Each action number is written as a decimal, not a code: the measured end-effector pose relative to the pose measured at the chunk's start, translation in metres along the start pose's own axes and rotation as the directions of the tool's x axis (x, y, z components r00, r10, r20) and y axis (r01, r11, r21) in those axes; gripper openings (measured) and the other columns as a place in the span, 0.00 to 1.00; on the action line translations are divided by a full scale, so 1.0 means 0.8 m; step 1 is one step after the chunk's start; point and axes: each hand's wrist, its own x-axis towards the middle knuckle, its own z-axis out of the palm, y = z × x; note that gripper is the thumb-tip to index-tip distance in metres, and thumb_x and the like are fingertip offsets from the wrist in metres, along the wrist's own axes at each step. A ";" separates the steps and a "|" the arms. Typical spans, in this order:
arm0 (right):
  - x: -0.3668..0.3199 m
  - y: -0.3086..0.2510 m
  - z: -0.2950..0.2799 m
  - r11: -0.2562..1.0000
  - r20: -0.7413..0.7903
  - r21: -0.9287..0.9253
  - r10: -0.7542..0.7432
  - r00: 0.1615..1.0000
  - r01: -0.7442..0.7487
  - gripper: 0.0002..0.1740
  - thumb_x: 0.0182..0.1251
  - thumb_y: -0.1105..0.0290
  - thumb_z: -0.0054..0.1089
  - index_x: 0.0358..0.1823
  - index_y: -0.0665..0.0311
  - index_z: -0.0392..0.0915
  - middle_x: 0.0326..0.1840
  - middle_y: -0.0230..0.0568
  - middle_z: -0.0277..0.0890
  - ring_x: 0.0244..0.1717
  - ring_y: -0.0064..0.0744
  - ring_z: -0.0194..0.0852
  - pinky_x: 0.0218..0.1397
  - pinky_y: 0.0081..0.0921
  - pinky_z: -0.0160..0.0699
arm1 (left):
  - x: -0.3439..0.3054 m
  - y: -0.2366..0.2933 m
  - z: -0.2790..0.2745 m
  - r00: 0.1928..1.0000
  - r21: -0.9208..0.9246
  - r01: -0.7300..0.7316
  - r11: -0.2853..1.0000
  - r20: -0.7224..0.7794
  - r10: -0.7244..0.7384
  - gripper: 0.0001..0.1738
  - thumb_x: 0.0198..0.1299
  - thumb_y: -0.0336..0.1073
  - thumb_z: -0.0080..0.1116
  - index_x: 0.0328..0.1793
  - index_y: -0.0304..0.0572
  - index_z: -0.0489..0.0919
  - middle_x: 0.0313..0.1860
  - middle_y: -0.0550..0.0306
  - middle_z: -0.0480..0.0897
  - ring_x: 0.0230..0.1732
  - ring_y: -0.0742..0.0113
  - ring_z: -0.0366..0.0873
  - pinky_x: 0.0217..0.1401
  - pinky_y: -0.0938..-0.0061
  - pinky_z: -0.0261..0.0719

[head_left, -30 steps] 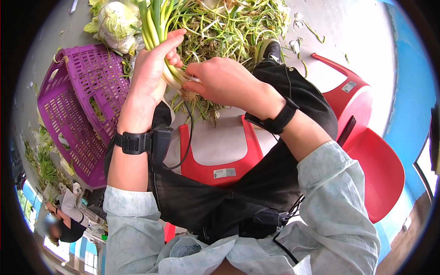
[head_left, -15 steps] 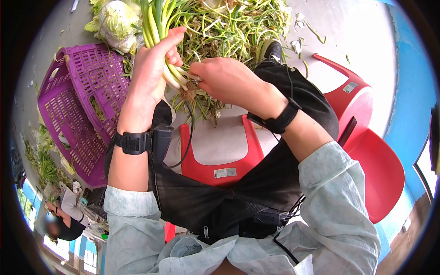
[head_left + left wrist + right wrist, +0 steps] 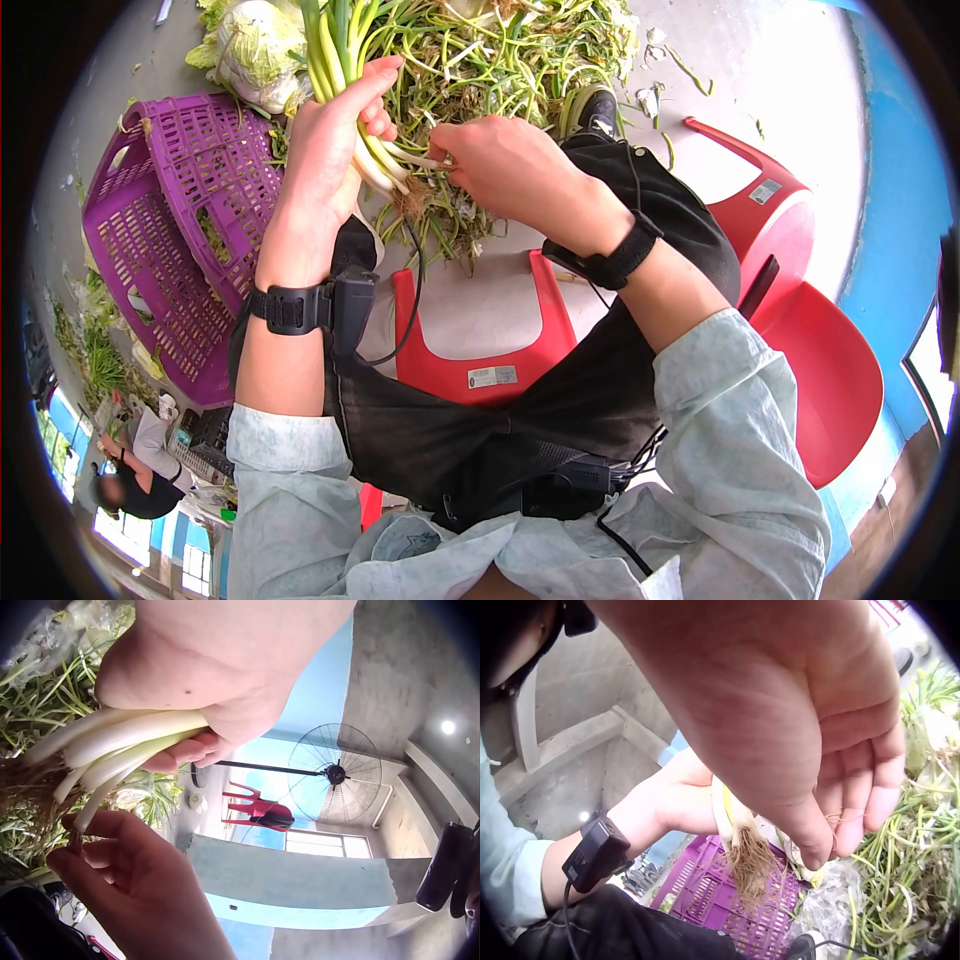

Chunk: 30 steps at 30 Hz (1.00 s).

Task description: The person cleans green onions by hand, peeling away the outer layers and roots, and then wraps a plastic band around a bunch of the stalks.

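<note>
In the head view my left hand grips a bunch of spring onions, green tops pointing away and white root ends toward me. My right hand pinches one stalk near its root end, drawn slightly apart from the others. The left wrist view shows several white stalks below the left palm, with the right thumb and fingers at one stalk's root tip. Brown roots hang from the bunch in the right wrist view, and thin root strands lie at the right fingertips.
A heap of loose greens covers the floor ahead, beside a cabbage. Purple baskets stand at the left. One red stool is between the legs; more red seating is at the right. A person sits far left.
My right hand has moved a little right, away from the bunch, drawing one stalk's end outward. The brown roots of the other stalks now show uncovered. My left hand stays nearly still.
</note>
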 end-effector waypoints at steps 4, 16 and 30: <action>0.001 -0.007 -0.012 0.990 0.068 0.022 0.135 0.988 -0.137 0.05 0.62 0.73 0.65 0.39 0.61 0.83 0.31 0.49 0.85 0.38 0.53 0.88 0.43 0.47 0.86 | -0.004 0.002 0.005 1.000 0.010 0.010 1.000 -0.017 -0.010 0.20 0.71 0.35 0.65 0.65 0.35 0.81 0.24 0.76 0.63 0.26 0.83 0.60 0.37 0.81 0.65; 0.001 -0.002 -0.011 0.983 0.055 -0.018 0.183 0.982 -0.182 0.12 0.61 0.60 0.74 0.37 0.58 0.82 0.31 0.43 0.86 0.38 0.51 0.87 0.42 0.46 0.83 | 0.006 -0.005 -0.008 0.999 -0.015 -0.049 0.999 -0.009 0.049 0.19 0.69 0.37 0.66 0.61 0.35 0.83 0.26 0.74 0.67 0.29 0.82 0.65 0.40 0.78 0.71; 0.003 -0.001 -0.009 0.985 0.036 -0.030 0.173 0.984 -0.172 0.08 0.68 0.62 0.66 0.37 0.58 0.84 0.31 0.49 0.85 0.38 0.54 0.87 0.43 0.49 0.83 | 0.006 -0.001 -0.005 0.997 -0.034 -0.052 0.998 -0.063 0.050 0.21 0.72 0.33 0.63 0.68 0.32 0.79 0.26 0.75 0.63 0.27 0.83 0.62 0.39 0.79 0.67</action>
